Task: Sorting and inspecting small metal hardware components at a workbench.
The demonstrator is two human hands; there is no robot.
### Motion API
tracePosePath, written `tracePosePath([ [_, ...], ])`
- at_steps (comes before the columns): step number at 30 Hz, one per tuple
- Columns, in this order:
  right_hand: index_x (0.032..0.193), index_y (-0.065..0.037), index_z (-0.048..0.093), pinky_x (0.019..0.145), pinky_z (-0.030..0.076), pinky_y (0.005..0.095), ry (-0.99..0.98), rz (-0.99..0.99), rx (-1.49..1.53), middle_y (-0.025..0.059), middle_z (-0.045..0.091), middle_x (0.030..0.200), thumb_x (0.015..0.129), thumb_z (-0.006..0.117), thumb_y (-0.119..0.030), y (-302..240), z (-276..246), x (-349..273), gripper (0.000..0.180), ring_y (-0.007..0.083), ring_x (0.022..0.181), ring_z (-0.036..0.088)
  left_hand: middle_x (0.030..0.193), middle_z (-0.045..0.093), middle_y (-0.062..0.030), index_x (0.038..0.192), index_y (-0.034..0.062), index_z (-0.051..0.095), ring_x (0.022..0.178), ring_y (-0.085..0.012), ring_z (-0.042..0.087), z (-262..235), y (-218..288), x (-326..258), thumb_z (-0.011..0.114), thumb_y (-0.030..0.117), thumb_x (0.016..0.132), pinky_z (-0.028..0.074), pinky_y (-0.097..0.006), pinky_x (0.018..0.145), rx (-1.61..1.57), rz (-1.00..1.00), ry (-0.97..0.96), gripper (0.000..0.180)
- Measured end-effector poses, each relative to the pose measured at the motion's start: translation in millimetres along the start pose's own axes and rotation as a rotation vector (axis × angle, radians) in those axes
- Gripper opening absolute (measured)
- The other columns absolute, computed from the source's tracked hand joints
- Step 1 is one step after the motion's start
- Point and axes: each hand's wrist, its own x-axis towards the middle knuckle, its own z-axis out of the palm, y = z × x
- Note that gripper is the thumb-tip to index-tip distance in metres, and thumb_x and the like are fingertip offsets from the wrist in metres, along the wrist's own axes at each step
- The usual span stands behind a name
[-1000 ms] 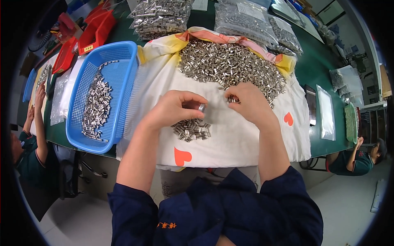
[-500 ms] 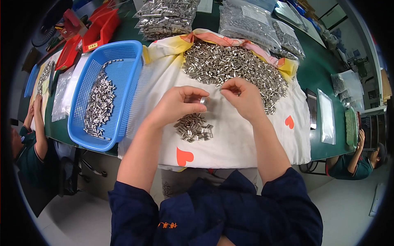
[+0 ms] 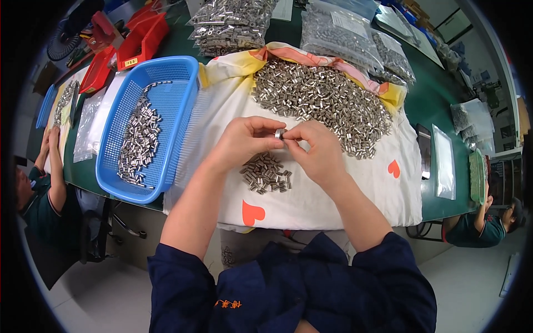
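Over the white cloth (image 3: 366,194), my left hand (image 3: 248,140) pinches a short shiny metal ring (image 3: 279,134) between thumb and fingers. My right hand (image 3: 319,149) is closed, its thumb and fingertips brought against the ring's right side. Whatever small piece those fingertips may hold is hidden. Just below my left hand lies a small heap of short metal tubes (image 3: 265,175). A far bigger heap of similar tubes (image 3: 316,91) spreads beyond both hands, toward the back right of the cloth.
Left of the cloth stands a blue plastic basket (image 3: 191,83) with metal tubes inside. Bags of metal parts (image 3: 233,25) are stacked at the back, beside more clear bags (image 3: 333,33). Red bins (image 3: 141,41) sit back left. People work at both sides.
My right hand has moved left from the edge of the big heap, and its fingertips now meet the ring. My left hand stays around the ring.
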Motion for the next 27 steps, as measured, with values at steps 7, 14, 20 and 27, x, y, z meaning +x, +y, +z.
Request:
tracePosePath([
  [7,0.071,-0.004,0.058,0.063,0.044,0.0349,0.008,-0.043,-0.044,0.0071,0.058,0.070,0.068,0.062,-0.004,3,5,0,0.005,0.0254,0.070,0.055,0.084,0.064,-0.0056,0.102,-0.0032,0.060,0.074,-0.0066,0.058,0,-2,-1,0.068,0.003,0.072,0.048,-0.020,0.066,0.141,0.024,0.060,0.032],
  [14,0.074,-0.004,0.060,0.064,0.044,0.0348,0.031,-0.162,-0.151,0.0078,0.059,0.072,0.069,0.062,-0.006,3,9,-1,0.005,0.0257,0.070,0.055,0.085,0.064,-0.0058,0.103,-0.0035,0.059,0.076,-0.0067,0.058,-3,-1,-4,0.068,0.002,0.072,0.048,-0.020,0.066,0.294,-0.002,0.092,0.032],
  [20,0.078,-0.003,0.061,0.061,0.046,0.0281,-0.092,0.164,0.230,0.0062,0.060,0.073,0.070,0.065,-0.010,4,-6,1,0.011,0.0176,0.067,0.059,0.086,0.063,-0.0059,0.104,-0.0039,0.058,0.076,-0.0080,0.059,0,7,-2,0.067,-0.001,0.071,0.048,-0.020,0.067,0.088,-0.017,0.016,0.035],
  [27,0.084,-0.004,0.062,0.060,0.045,0.0260,-0.060,0.279,0.201,0.0060,0.061,0.073,0.069,0.067,-0.014,13,-11,8,0.019,0.0147,0.063,0.057,0.086,0.062,-0.0040,0.102,-0.0036,0.060,0.076,-0.0068,0.057,-4,3,-5,0.067,-0.001,0.071,0.047,-0.020,0.068,0.082,-0.030,-0.052,0.032],
])
